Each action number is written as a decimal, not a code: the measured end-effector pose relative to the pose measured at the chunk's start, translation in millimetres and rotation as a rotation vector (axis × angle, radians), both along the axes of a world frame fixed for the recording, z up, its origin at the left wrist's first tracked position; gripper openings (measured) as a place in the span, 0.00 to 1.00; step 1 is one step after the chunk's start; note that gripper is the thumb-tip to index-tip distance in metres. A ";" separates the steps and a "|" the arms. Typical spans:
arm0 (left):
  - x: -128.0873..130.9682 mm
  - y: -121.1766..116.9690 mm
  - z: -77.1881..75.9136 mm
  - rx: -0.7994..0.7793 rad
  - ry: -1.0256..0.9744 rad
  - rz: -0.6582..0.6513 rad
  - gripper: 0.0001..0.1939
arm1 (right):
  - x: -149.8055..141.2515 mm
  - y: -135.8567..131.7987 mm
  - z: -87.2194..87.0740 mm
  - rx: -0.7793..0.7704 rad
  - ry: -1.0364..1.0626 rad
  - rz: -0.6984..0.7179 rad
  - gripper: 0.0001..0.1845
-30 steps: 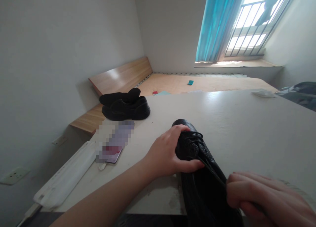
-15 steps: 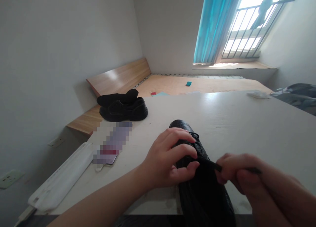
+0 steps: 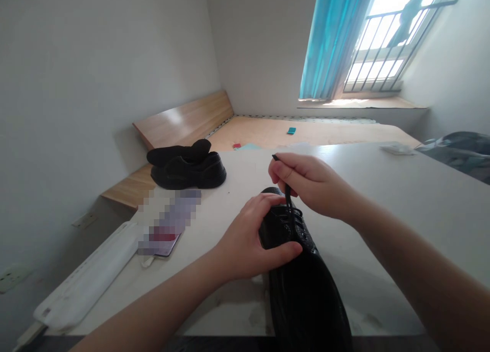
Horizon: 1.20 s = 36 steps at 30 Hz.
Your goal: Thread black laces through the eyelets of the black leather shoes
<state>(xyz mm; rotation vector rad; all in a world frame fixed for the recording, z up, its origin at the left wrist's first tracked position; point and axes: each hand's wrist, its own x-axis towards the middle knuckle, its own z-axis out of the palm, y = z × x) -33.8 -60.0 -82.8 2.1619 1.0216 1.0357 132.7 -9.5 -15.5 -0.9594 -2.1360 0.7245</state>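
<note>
Fingers of the right hand are pinching a black lace and holding it upright above the lacing, while the left hand is gripping the black shoe across its front, thumb reaching over the upper. The shoe is lying lengthwise on the pale worktop, toe pointing away from the person. It is probably behaving as a light, fairly firm body, its smooth upper offering modest grip and likely sliding if unsteadied. The lace is looking soft and limp, so a tight pinch is suiting it; the laced front is giving the surest hold.
</note>
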 end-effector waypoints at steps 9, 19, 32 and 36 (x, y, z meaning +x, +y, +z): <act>13.3 7.9 15.4 -0.294 -0.215 -0.060 0.10 | 3.5 12.8 -28.1 -0.633 0.462 0.069 0.18; 30.2 26.3 22.2 -0.454 -0.243 0.042 0.11 | 12.8 17.9 -23.6 -0.026 0.462 -0.264 0.16; 15.2 32.3 -0.9 -0.585 -0.579 -0.034 0.14 | 53.5 66.5 -41.9 -0.699 0.482 -0.237 0.17; 17.9 30.2 -3.7 -0.503 -0.567 0.066 0.14 | 49.6 61.2 -43.3 -0.540 0.314 -0.352 0.15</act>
